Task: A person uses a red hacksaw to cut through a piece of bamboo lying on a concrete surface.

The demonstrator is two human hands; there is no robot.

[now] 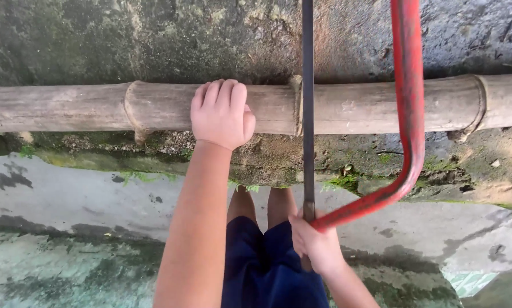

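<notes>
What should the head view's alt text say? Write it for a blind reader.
A person's left hand presses down on a long horizontal tan bamboo pole while the right hand grips a red-framed bow saw, its dark blade crossing the pole at a node, above mossy concrete.

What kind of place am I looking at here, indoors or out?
Most likely outdoors, a rough yard or back alley. The bamboo pole lies along a weathered, moss-stained concrete wall, and the wet concrete ground has green growth. The left hand steadies the pole; the right hand holds a red-framed saw.
</notes>
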